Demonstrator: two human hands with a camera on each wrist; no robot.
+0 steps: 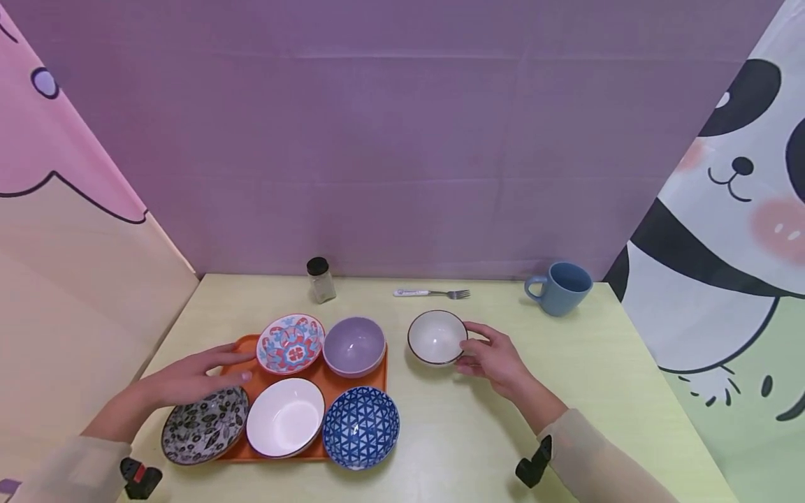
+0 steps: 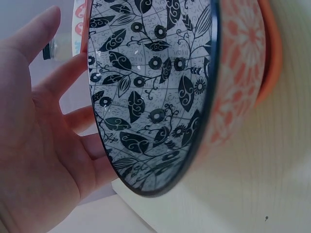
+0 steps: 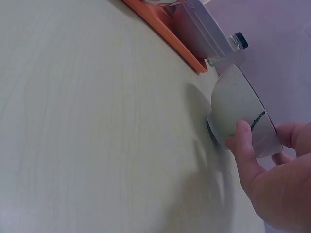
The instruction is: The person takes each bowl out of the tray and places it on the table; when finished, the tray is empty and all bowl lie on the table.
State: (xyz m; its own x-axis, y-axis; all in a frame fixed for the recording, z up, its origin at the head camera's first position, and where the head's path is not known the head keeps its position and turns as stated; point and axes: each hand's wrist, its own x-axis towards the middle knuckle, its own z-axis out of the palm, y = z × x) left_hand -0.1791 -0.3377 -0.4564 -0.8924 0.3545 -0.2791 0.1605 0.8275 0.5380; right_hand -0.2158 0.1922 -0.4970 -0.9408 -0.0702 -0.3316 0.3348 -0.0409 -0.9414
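On the right side of the tray, a small white bowl (image 1: 437, 338) with a dark rim is held at its right side by my right hand (image 1: 492, 360). The right wrist view shows the fingers against the outer wall of this bowl (image 3: 239, 109), near a green mark, and at its rim. My left hand (image 1: 200, 377) reaches over the left edge of the orange tray (image 1: 339, 391), fingers extended beside the red-and-blue patterned bowl (image 1: 291, 344). Below that hand sits a black floral bowl (image 1: 206, 426), large in the left wrist view with an orange-patterned outside.
The tray also carries a purple bowl (image 1: 355, 346), a larger white bowl (image 1: 286, 418) and a blue triangle-patterned bowl (image 1: 361, 427). Along the back stand a black-lidded glass jar (image 1: 321, 281) and a blue mug (image 1: 561, 289), with a fork (image 1: 432, 294) lying between them.
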